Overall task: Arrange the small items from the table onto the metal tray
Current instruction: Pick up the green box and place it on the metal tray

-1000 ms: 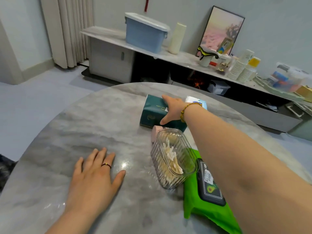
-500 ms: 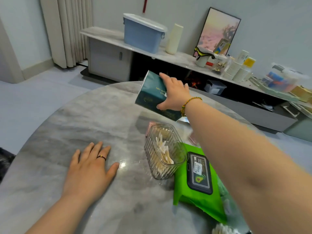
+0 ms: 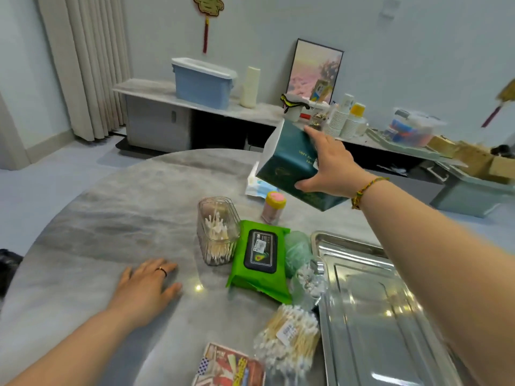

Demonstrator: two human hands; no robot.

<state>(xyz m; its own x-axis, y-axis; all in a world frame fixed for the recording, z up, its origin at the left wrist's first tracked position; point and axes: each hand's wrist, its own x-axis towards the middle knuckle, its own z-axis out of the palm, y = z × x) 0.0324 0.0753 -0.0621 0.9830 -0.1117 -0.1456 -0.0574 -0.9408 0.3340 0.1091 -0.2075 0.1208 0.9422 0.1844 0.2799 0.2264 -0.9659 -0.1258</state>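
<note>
Head view: your right hand (image 3: 333,165) is raised above the far side of the table (image 3: 117,218), arm stretched forward, gripping the dark green tissue pack (image 3: 292,165). Your thumb sits under the pack's lower edge and your fingers (image 3: 313,133) wrap over the top edge, so the pack hangs tilted in the air, clear of the surface. A woven bracelet (image 3: 365,188) circles that wrist.

Your left hand (image 3: 145,285) lies flat and relaxed on the marble, palm down, fingers spread, holding nothing, with a ring (image 3: 161,271) on 1 finger.

The metal tray (image 3: 370,316) sits at the right of the table, under your right forearm, and the part of it in sight is bare. Just left of it lie a bundle of cotton swabs (image 3: 287,338), a smaller swab packet (image 3: 308,282) and a pale green roll (image 3: 296,250). The green wet-wipe pack (image 3: 259,257) lies beside a clear ribbed jar of swabs (image 3: 217,232), which stands upright. A small pink bottle with a yellow cap (image 3: 273,207) stands behind them, near a white-and-blue packet (image 3: 259,185). A printed card (image 3: 228,366) lies at the near edge.

Beyond the round table, a low shelf (image 3: 195,104) along the wall carries a blue bin (image 3: 202,82), a framed picture (image 3: 316,71) and stacked cups (image 3: 341,118). Curtains (image 3: 86,65) hang at the left.
</note>
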